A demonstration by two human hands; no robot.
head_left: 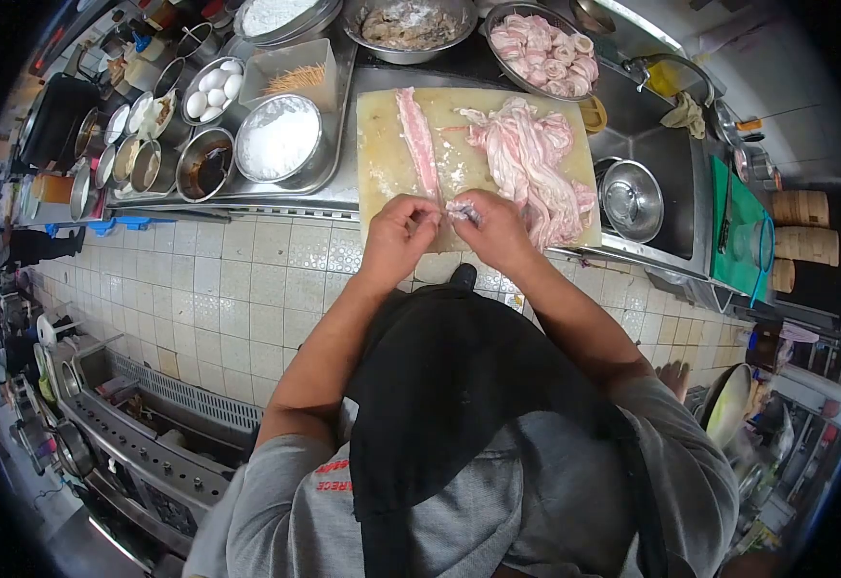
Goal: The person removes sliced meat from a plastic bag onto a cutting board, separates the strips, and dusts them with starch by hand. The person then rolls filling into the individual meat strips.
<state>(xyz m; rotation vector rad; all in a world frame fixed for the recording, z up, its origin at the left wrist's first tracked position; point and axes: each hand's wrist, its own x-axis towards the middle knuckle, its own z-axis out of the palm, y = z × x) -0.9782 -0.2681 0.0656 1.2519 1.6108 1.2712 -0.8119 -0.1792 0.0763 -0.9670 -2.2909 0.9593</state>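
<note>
On the yellowish cutting board point(379, 173) a long, narrow strip of pink-and-white sliced meat point(416, 140) lies lengthwise. My left hand point(401, 239) has its thumb and fingers closed at the near end of that strip. Just beside it, my right hand point(491, 229) is closed too, fingertips pinched together with something whitish at them that is too small to make out. A loose heap of thin meat slices point(526, 164) covers the right part of the board, close to my right hand. White powder dusts the board between strip and heap.
Behind the board stand a bowl of rolled meat point(545, 60) and a bowl of brownish mixture point(411, 34). Left are a bowl of white powder point(279, 140), a container of toothpicks point(295, 79) and a bowl of eggs point(214, 91). A sink point(666, 154) holds a metal bowl point(630, 200) on the right.
</note>
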